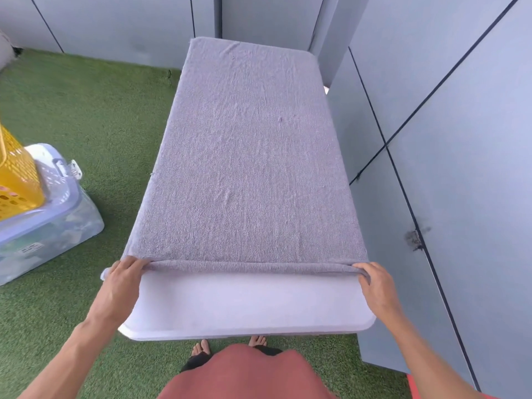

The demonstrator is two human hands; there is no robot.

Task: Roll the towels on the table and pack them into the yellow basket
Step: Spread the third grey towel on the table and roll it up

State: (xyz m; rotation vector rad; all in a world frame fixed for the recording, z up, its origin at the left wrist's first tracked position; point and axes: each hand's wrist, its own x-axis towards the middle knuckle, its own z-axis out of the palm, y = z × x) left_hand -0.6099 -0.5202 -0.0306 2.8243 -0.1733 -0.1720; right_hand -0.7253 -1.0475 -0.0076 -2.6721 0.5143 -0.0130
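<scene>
The left hand and right hand each pinch a near corner of the flat grey terry towel, its edge folded over btw. them. Behind the grips, bare white plastic table; yellow perforated plastic basket far left.

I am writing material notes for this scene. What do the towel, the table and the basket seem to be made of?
Towel: grey terry cloth, probably cotton; looped, fuzzy, matte nap.
Table: likely white moulded plastic; smooth top, rounded rim.
Basket: yellow plastic, slightly glossy; rows of punched holes.

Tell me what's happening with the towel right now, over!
Left hand and right hand each pinch a near corner of the grey towel. First fold just started. Yellow basket waits left. Nothing blocking.
</scene>
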